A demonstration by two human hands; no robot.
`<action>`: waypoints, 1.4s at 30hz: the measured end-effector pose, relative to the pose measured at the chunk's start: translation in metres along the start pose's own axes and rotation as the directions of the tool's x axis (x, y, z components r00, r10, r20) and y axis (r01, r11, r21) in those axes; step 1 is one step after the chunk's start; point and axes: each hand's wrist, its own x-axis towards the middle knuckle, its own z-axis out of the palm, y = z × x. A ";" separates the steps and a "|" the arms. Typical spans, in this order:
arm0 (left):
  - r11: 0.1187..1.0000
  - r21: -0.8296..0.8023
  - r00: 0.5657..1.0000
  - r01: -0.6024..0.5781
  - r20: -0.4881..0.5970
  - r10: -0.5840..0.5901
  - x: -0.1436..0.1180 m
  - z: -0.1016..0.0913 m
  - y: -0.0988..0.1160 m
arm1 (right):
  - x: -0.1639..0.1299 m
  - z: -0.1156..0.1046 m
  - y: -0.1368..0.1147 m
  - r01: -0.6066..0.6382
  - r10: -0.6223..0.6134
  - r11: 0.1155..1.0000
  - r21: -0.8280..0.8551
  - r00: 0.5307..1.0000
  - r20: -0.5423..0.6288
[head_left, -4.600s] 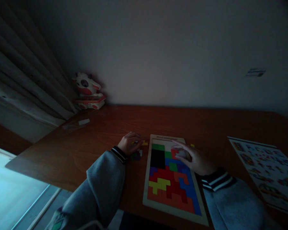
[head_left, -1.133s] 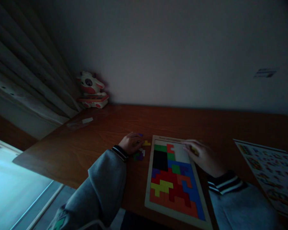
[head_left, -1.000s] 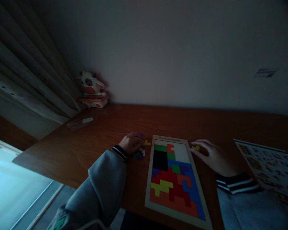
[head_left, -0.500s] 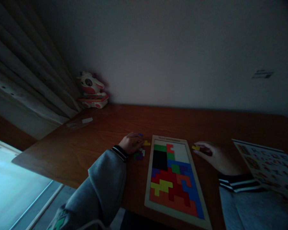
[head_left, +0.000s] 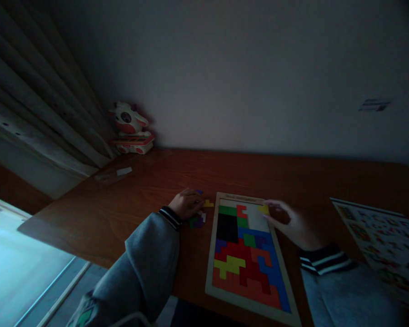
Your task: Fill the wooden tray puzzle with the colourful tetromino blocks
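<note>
A yellow puzzle piece (head_left: pixel 264 209) is pinched between the thumb and fingers of my right hand (head_left: pixel 289 220), over the upper right part of the wooden puzzle board (head_left: pixel 209 272). Red, orange, blue, green, yellow and purple pieces fill the board's lower part; a black area and a pale area show higher up. To the board's left, my left hand (head_left: pixel 186 204) rests on the table with its fingers loosely stretched. Beside its fingertips lie a loose yellow piece (head_left: pixel 209 204), a white piece (head_left: pixel 203 217) and dark purple and green pieces (head_left: pixel 196 222). Part of this pile is hidden under the fingers.
A printed sheet (head_left: pixel 378 236) with small coloured pictures lies right of my right arm. At the back left of the table (head_left: pixel 150 181) stands a cow-shaped toy (head_left: pixel 131 129), with a clear bag and white label (head_left: pixel 124 171) in front. A curtain (head_left: pixel 37 91) hangs at left.
My right hand has carried the yellow piece leftward, from beside the board to above its upper right part. My left hand stays in place.
</note>
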 end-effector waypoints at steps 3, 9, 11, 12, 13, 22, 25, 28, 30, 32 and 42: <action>1.000 -0.008 1.000 0.004 0.005 -0.004 -0.001 0.001 -0.001 | 0.000 0.010 -0.016 0.085 -0.085 0.996 -0.002 0.990 0.109; 1.000 -0.010 1.000 0.001 0.011 -0.001 0.000 -0.001 0.000 | 0.004 0.021 -0.021 0.184 -0.187 0.982 0.034 0.976 0.110; 1.000 -0.002 1.000 -0.002 0.008 0.002 0.001 -0.001 0.001 | 0.006 0.022 -0.022 0.194 -0.199 0.980 0.048 0.973 0.118; 1.000 0.006 1.000 -0.002 0.008 0.002 0.001 -0.001 0.002 | 0.006 0.023 -0.023 0.198 -0.204 0.979 0.054 0.970 0.130; 1.000 0.017 1.000 0.000 0.014 0.000 0.002 -0.001 0.002 | 0.007 0.024 -0.023 0.202 -0.208 0.978 0.058 0.968 0.139; 0.999 0.039 0.999 0.024 0.027 -0.025 0.000 0.000 0.001 | 0.006 0.028 -0.023 0.270 -0.266 0.963 0.014 0.938 0.222; 0.999 0.034 1.000 0.019 0.023 -0.019 0.000 0.000 0.000 | 0.006 0.026 -0.026 0.257 -0.254 0.966 0.013 0.943 0.215; 1.000 0.026 1.000 0.016 0.018 -0.016 0.001 -0.001 0.001 | 0.006 0.025 -0.027 0.256 -0.254 0.966 0.016 0.947 0.198; 1.000 0.016 1.000 0.015 0.014 -0.015 0.002 -0.002 0.003 | 0.006 0.026 -0.025 0.266 -0.262 0.964 0.005 0.946 0.190; 1.000 0.012 1.000 0.014 0.018 -0.014 0.002 -0.002 0.004 | 0.006 0.028 -0.023 0.276 -0.271 0.961 -0.001 0.945 0.185; 0.998 0.034 0.998 0.057 0.035 -0.058 0.000 -0.008 -0.003 | 0.004 0.028 -0.024 0.265 -0.262 0.964 0.001 0.950 0.171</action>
